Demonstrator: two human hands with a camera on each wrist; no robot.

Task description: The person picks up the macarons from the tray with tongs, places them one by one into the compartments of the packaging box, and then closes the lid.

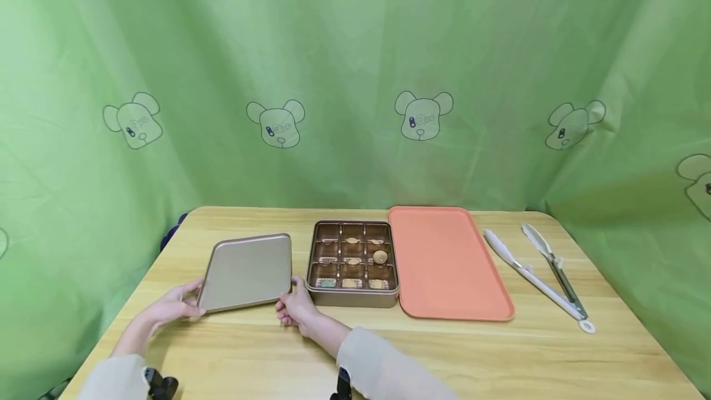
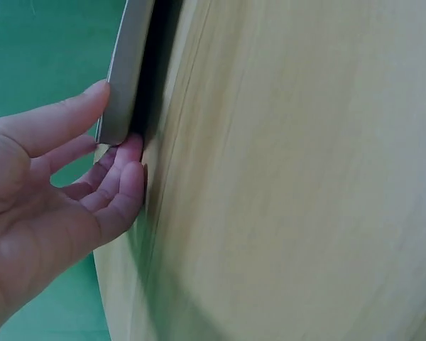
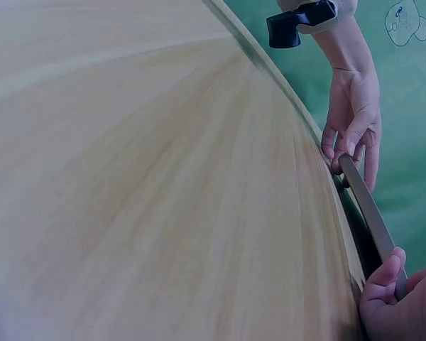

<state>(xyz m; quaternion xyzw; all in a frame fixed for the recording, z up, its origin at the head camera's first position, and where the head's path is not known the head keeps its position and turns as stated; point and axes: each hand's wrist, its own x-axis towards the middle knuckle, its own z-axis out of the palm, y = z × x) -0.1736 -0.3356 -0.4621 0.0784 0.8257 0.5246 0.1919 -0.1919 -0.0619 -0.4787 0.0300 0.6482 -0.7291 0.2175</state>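
Between both hands is a flat, grey-brown metal tin lid point(image 1: 247, 271), at the table's left side. My left hand point(image 1: 176, 304) holds its near left corner. In the left wrist view, the thumb lies against the lid's rim point(image 2: 124, 78) and the other fingers curl below it, close to the table. My right hand point(image 1: 299, 308) grips the near right corner, thumb on the rim in the right wrist view. A dark gap shows between lid and table. Just right of that hand stands the open tin box point(image 1: 352, 298), whose brown divided insert carries a round biscuit point(image 1: 380, 257) on its right side.
An orange-pink tray point(image 1: 444, 264) lies beside the box on its right. Further right, metal tongs point(image 1: 547, 289) lie spread on the wooden table point(image 1: 489, 363). Green curtain point(image 1: 344, 42) hangs behind and along the sides.
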